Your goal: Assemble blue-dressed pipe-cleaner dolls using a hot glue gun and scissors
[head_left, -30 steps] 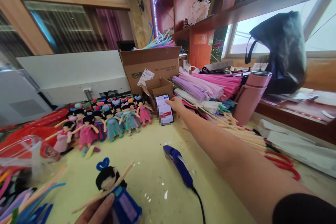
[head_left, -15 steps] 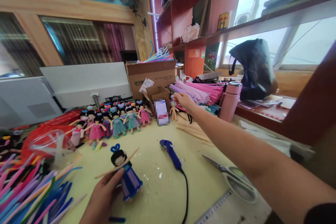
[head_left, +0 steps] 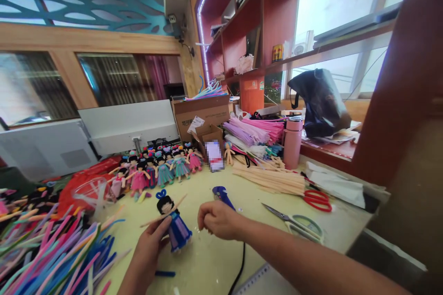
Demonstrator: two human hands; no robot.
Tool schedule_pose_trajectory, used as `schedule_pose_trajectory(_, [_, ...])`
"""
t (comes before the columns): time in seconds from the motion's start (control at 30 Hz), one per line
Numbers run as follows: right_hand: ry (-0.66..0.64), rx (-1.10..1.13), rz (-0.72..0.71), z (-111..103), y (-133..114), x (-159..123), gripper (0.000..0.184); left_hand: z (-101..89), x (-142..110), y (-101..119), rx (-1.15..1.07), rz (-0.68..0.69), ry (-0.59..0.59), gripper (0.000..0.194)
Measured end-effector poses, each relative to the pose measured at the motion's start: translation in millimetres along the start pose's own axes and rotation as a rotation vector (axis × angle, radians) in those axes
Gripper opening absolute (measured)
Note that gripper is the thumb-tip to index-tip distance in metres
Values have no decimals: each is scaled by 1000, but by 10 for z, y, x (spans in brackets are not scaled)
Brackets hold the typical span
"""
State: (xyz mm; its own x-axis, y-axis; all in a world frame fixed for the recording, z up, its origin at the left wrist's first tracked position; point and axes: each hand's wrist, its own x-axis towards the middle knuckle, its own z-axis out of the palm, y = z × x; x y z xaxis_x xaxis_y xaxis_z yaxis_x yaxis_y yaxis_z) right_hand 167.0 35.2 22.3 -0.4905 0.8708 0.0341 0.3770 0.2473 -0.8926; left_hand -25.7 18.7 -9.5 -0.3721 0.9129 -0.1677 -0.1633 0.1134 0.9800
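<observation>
Blue-lilac striped doll skirt; pink flask

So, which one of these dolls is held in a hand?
The doll with the blue heart-shaped topknot and blue-and-purple skirt, in the left hand; the other dolls in view are in no grip.

Left hand holds blue-dressed doll; right hand partly hides corded tool.
</observation>
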Motion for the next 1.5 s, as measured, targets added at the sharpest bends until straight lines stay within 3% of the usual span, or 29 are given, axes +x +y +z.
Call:
schedule_pose_trajectory(0.1, [-22, -94, 39, 152, 69, 95, 27, 10, -34, 19, -10, 14, -15, 21])
schedule_pose_trajectory(0.23, [43, -79, -11, 275, 152, 216, 24, 40, -39, 13, -18, 11, -12, 24])
schedule_pose_trajectory(0.43, [11, 364, 105, 347, 374, 299, 20, 40, 28, -41, -33, -11, 5, 25])
schedule_pose_trajectory(0.57, [1, 686, 69, 279, 348, 248, 12, 30, 37, -77, 2, -2, -29, 32])
schedule_pose_trajectory(0.8, [-65, 903, 91, 223, 293, 181, 25, 76, -38, -70, 339, 41, -26, 39])
schedule_pose_trajectory(1.0, [-96, 905, 120, 286, 298, 181, 24, 119, -115, -9, 485, 57, -111, 38])
schedule_pose_trajectory(1.2, [-98, 877, 138, 384, 333, 218, 23, 99, -9, -35, 659, 62, -96, 37])
schedule_pose_trajectory(1.33, [-62, 772, 153, 413, 373, 270, 9, 60, 63, -41, 810, 96, -142, 34])
schedule_pose_trajectory(1.4, [-43, 679, 155, 406, 397, 294, 12, 12, 80, -13, 908, 149, -163, 33])
schedule_pose_trajectory(1.5, [-21, 518, 134, 373, 428, 291, 19, -91, 61, 96, 1043, 245, -58, 33])
